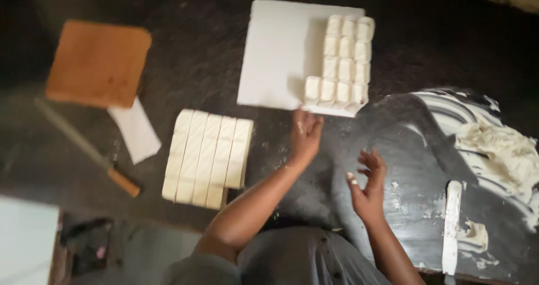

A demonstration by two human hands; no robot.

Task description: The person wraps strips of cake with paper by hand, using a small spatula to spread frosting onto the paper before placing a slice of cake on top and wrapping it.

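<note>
My left hand reaches forward with fingers together, its tips at the near edge of a white square board. Several small cream-coated cake squares stand in rows on the board's right side. My right hand hovers open over a dark round turntable, with cream on its fingertips and nothing in it. A sliced, cream-layered cake block lies to the left of my left arm.
A brown sponge sheet lies at far left, with a long wooden-handled knife and a white paper beside it. A heap of white cream and a cream-smeared spatula rest on the turntable's right.
</note>
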